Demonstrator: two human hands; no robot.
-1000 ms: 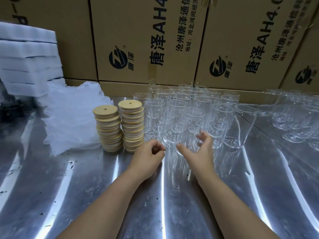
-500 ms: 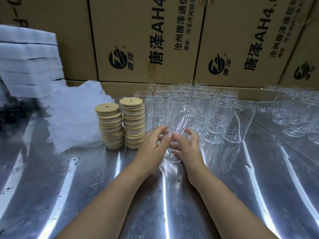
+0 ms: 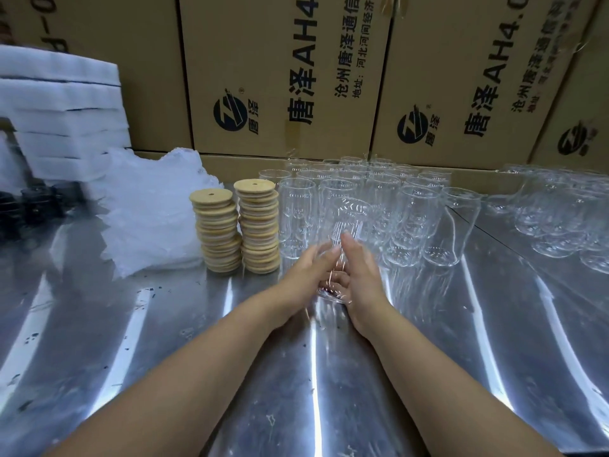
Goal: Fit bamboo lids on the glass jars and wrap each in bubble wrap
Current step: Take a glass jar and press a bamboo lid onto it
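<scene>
I hold one clear glass jar between both hands, tilted with its mouth away from me and its base near my palms. My left hand wraps its left side and my right hand grips its right side. Just left stand two stacks of round bamboo lids, each lid with a small hole. A pile of bubble wrap lies further left. Behind the held jar stands a group of several upright glass jars.
More glasses crowd the right of the shiny metal table. Printed cardboard boxes form a wall at the back. White foam sheets are stacked at the far left, with dark objects below them.
My hands went from reaching towards the jars to closing round one jar, which is now tilted and drawn slightly towards me out of the group.
</scene>
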